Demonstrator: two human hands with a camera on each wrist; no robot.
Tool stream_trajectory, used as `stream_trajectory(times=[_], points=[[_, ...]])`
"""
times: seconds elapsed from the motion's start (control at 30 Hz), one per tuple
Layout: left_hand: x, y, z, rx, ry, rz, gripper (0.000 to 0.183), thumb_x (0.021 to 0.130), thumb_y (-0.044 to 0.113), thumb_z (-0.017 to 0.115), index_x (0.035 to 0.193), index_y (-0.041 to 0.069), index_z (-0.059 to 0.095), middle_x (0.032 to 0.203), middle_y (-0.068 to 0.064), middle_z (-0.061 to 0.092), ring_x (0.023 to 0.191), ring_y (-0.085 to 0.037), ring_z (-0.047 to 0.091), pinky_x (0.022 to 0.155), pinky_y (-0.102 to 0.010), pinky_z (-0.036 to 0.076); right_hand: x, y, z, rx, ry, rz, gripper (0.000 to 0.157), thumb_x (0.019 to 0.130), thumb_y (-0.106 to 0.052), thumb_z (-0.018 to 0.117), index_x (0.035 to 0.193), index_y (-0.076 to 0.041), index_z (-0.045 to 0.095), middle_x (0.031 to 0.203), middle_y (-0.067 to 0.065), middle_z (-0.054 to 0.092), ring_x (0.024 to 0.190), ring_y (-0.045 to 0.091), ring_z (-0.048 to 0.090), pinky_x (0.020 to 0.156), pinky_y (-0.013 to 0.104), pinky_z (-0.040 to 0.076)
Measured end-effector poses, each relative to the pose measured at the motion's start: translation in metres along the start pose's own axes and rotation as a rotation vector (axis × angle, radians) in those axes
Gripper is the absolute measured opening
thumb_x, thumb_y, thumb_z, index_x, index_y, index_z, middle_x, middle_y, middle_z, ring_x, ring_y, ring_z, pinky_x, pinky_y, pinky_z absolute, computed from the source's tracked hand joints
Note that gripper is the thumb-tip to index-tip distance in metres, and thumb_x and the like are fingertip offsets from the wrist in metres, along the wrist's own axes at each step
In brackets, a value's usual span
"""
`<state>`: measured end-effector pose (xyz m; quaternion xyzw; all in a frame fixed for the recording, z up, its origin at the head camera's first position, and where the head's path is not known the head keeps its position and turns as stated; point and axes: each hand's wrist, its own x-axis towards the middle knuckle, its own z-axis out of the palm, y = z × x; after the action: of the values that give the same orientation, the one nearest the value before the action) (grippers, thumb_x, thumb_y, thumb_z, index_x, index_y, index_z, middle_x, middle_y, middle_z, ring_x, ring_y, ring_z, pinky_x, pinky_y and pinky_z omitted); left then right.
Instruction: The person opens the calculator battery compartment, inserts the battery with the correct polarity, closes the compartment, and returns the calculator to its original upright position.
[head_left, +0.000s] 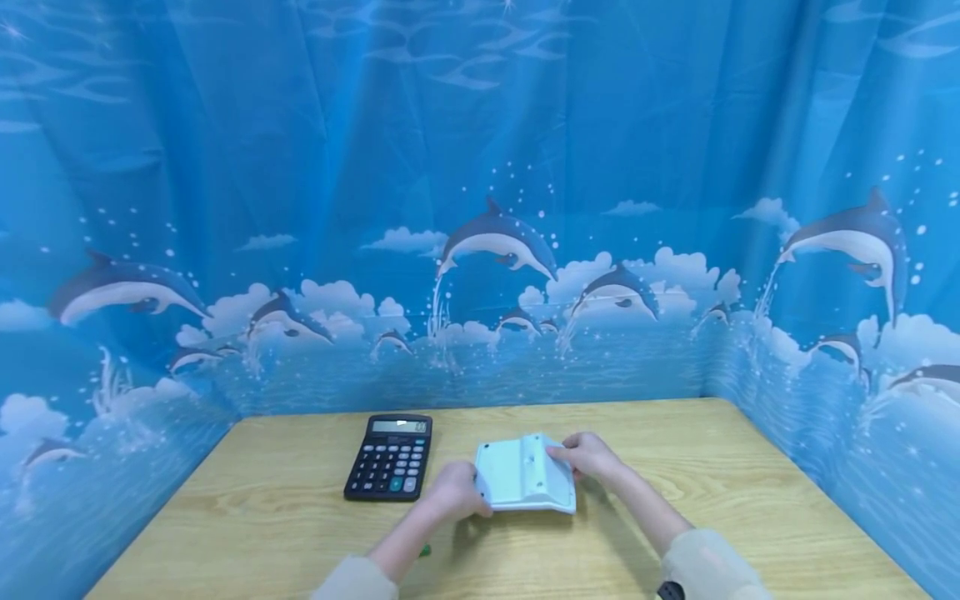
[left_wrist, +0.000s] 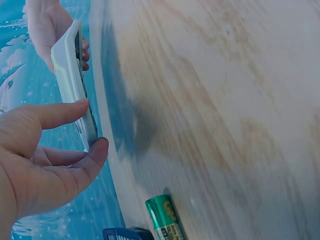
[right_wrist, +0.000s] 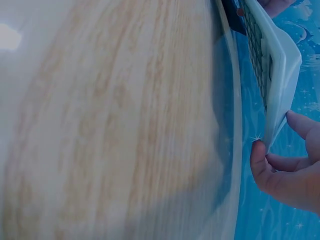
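A white calculator [head_left: 501, 473] is held above the table with its back up; its keys show on the underside in the right wrist view. My left hand [head_left: 454, 490] pinches one end between thumb and fingers. At the opposite end, by the raised ridge on the back, my right hand [head_left: 592, 457] grips the edge, thumb on top. The left wrist view shows the calculator's thin edge [left_wrist: 75, 80] between both hands. Whether its battery cover is on cannot be made out.
A black calculator [head_left: 386, 458] lies face up on the wooden table [head_left: 285, 475], left of my hands. Near my left forearm lies a green battery [left_wrist: 164, 216], mostly hidden in the head view. A blue dolphin-print curtain [head_left: 360, 208] surrounds the table's back and sides.
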<state>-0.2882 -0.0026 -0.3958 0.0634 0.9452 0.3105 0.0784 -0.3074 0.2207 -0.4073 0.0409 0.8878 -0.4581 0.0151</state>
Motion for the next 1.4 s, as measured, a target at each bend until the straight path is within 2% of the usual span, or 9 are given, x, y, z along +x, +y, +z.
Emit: stream_trajectory(times=[0.13,0.3,0.43,0.7,1.0,1.13,1.4], points=[[-0.002,0.001,0.004,0.015,-0.011,0.016,0.044,0.058,0.004,0.082,0.094,-0.007,0.058,0.08,-0.012,0.057,0.076,-0.025,0.055,0.079,-0.043,0.049,0.001,0.004,0.002,-0.034,-0.013,0.022,0.055,0.085,-0.022,0.064,0.117,0.02,0.047,0.102,0.025,0.059,0.076,0.021,0.06,0.067,0.033,0.053],[-0.004,-0.001,0.008,0.028,-0.013,0.057,0.04,0.057,0.0,0.08,0.088,-0.008,0.056,0.077,-0.013,0.054,0.072,-0.024,0.052,0.077,-0.042,0.05,0.001,0.007,0.006,-0.033,-0.043,0.025,0.047,0.087,-0.02,0.062,0.109,0.02,0.05,0.091,0.018,0.058,0.073,0.021,0.058,0.064,0.032,0.052],[-0.005,-0.002,0.009,0.047,-0.012,0.08,0.037,0.056,-0.001,0.08,0.083,-0.008,0.055,0.074,-0.012,0.053,0.068,-0.023,0.051,0.072,-0.04,0.051,0.001,0.007,0.01,-0.043,-0.036,0.021,0.045,0.087,-0.021,0.061,0.105,0.019,0.052,0.088,0.016,0.057,0.072,0.021,0.056,0.062,0.03,0.052],[-0.002,-0.003,0.01,0.067,-0.016,0.028,0.037,0.058,-0.001,0.079,0.087,-0.007,0.056,0.075,-0.011,0.052,0.069,-0.022,0.049,0.073,-0.039,0.05,0.004,0.002,0.016,-0.099,-0.014,0.023,0.045,0.086,-0.024,0.06,0.104,0.017,0.053,0.085,0.014,0.056,0.07,0.02,0.052,0.061,0.029,0.048],[-0.002,-0.002,0.012,0.071,-0.018,0.013,0.033,0.059,-0.003,0.077,0.084,-0.006,0.056,0.073,-0.01,0.051,0.067,-0.022,0.049,0.068,-0.036,0.049,0.005,0.0,0.021,-0.105,0.003,0.038,0.037,0.087,-0.027,0.058,0.092,0.01,0.058,0.067,0.006,0.048,0.053,0.011,0.04,0.051,0.023,0.038],[-0.002,-0.002,0.013,0.064,-0.014,0.014,0.031,0.06,-0.004,0.076,0.084,-0.007,0.056,0.072,-0.01,0.051,0.065,-0.021,0.05,0.065,-0.035,0.048,0.005,0.0,0.021,-0.114,0.001,0.032,0.039,0.088,-0.027,0.058,0.093,0.011,0.057,0.069,0.006,0.048,0.053,0.011,0.04,0.051,0.022,0.038],[0.0,-0.002,0.012,0.084,-0.01,-0.008,0.031,0.06,-0.003,0.076,0.084,-0.006,0.057,0.073,-0.01,0.051,0.067,-0.022,0.049,0.066,-0.035,0.048,0.008,0.0,0.022,-0.113,-0.002,0.053,0.041,0.088,-0.028,0.057,0.097,0.011,0.056,0.07,0.007,0.048,0.054,0.012,0.04,0.053,0.024,0.039]])
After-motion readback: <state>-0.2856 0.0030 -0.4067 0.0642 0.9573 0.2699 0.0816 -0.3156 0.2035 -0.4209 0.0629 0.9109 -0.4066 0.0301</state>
